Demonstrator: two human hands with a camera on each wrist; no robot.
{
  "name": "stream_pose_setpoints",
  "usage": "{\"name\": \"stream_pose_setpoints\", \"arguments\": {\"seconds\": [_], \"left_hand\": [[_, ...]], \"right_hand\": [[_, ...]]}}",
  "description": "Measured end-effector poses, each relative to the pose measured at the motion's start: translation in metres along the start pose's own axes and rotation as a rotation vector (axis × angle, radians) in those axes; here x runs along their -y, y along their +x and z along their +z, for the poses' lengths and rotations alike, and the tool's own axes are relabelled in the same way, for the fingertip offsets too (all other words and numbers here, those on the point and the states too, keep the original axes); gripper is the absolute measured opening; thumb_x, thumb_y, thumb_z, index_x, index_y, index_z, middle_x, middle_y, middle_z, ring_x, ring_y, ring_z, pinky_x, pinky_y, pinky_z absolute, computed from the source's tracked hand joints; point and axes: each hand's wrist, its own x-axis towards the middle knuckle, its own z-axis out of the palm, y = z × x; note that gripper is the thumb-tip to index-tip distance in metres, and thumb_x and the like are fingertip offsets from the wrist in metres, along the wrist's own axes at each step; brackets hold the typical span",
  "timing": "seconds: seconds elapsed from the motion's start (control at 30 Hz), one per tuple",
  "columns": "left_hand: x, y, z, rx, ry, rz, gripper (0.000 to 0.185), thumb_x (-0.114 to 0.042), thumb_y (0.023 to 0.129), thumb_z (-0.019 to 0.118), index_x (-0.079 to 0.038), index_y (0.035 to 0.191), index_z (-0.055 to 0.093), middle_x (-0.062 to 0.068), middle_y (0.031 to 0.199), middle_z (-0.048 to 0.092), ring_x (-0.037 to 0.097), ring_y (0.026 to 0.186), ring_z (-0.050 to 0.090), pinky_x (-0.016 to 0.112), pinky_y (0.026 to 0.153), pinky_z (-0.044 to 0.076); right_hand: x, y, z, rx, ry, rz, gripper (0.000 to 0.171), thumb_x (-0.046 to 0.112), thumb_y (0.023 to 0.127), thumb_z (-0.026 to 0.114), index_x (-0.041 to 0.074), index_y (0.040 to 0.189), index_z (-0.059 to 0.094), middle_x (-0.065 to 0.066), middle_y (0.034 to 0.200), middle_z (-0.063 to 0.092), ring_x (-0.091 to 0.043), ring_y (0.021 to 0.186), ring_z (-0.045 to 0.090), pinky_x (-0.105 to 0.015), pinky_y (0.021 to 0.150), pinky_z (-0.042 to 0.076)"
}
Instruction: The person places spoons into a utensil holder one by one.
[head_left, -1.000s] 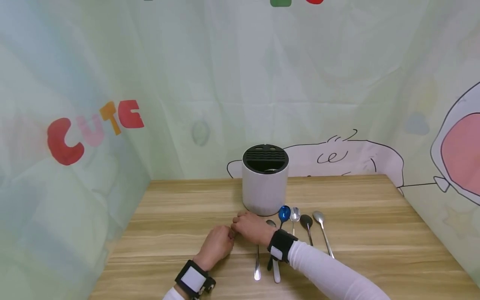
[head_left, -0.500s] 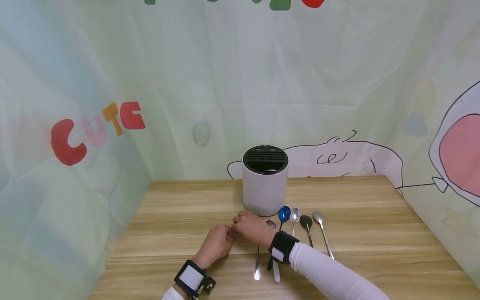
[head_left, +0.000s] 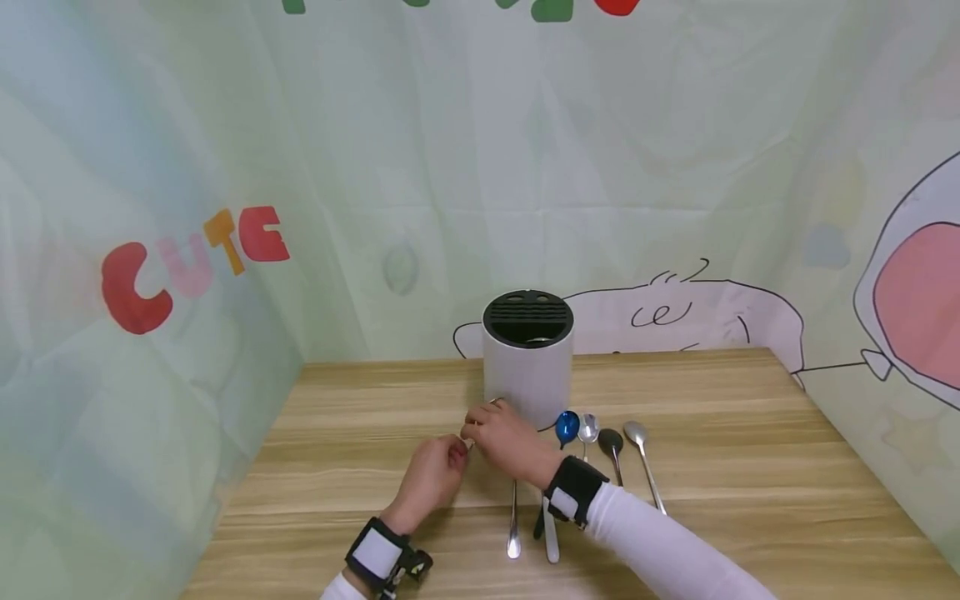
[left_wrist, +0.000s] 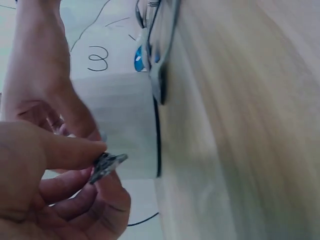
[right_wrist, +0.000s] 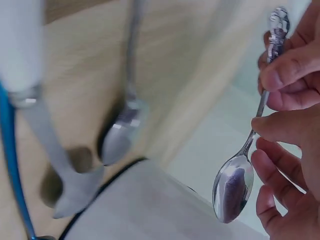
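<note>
The left hand (head_left: pixel 433 477) and right hand (head_left: pixel 513 444) hold 1 silver spoon (right_wrist: pixel 233 189) between them, raised off the desk (head_left: pixel 360 404) on the near side of a white cylindrical holder (head_left: pixel 527 379). The left hand pinches the ornate end of the handle between thumb and fingers; the right hand pinches the slim neck, thumb against it, close to the bowl. The bowl points away from the left hand.

The holder stands upright, its black top (head_left: pixel 528 310) slotted. Just right of the right hand, 4 spoons lie with their bowls toward the far edge: a blue spoon (head_left: pixel 567 427), a shiny silver spoon (head_left: pixel 588 428), a dark spoon (head_left: pixel 612 446) and a matte silver spoon (head_left: pixel 637 433). Below the right hand, a silver handle (head_left: pixel 513 543) and a white handle (head_left: pixel 551 542) show. Behind the desk hangs a pale printed cloth (head_left: pixel 420 167).
</note>
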Motion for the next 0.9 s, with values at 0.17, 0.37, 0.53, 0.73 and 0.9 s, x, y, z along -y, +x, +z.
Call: {"name": "stream_pose_setpoints", "arguments": {"seconds": [0.17,0.37,0.53,0.73,0.9], "left_hand": [[-0.008,0.003,-0.005,-0.061,-0.075,-0.010,0.006,0.002,0.084,0.064,-0.002,0.081,0.067,0.002,0.069,0.065,0.008,0.063,0.056,0.020,0.057,0.045],[-0.019,0.005,-0.008,-0.157,-0.169,-0.067,0.003,-0.004,0.087,0.069,-0.001,0.087,0.068,0.003,0.074,0.068,0.009,0.067,0.060,0.019,0.060,0.047],[-0.028,0.006,-0.011,-0.238,-0.262,-0.064,0.005,-0.004,0.087,0.071,-0.003,0.091,0.068,0.004,0.078,0.068,0.011,0.071,0.063,0.020,0.060,0.051],[-0.039,0.004,-0.015,-0.282,-0.393,-0.031,0.008,-0.002,0.087,0.071,-0.003,0.094,0.068,0.006,0.082,0.069,0.011,0.075,0.064,0.020,0.062,0.056],[-0.046,0.003,-0.016,-0.281,-0.461,-0.015,0.008,-0.001,0.088,0.070,-0.001,0.096,0.068,0.008,0.085,0.069,0.011,0.077,0.064,0.020,0.065,0.056]], "right_hand": [[-0.003,0.000,-0.014,-0.135,0.082,0.068,0.023,0.017,0.087,0.074,0.020,0.110,0.071,0.002,0.114,0.066,-0.015,0.107,0.059,-0.032,0.096,0.045],[-0.005,-0.002,-0.034,-0.383,0.210,0.139,0.028,0.015,0.084,0.078,0.013,0.110,0.066,-0.002,0.113,0.063,-0.017,0.105,0.060,-0.030,0.093,0.051],[-0.005,-0.005,-0.044,-0.555,0.399,0.299,0.025,0.015,0.086,0.076,0.011,0.105,0.060,-0.003,0.104,0.064,-0.016,0.096,0.063,-0.030,0.082,0.055],[-0.003,-0.009,-0.048,-0.561,0.747,0.569,0.021,0.025,0.089,0.073,0.012,0.102,0.063,-0.002,0.093,0.068,-0.014,0.084,0.062,-0.027,0.071,0.051],[-0.001,-0.011,-0.048,-0.412,1.029,0.686,0.022,0.031,0.090,0.071,0.019,0.108,0.071,0.001,0.101,0.071,-0.013,0.092,0.063,-0.025,0.077,0.052]]}}
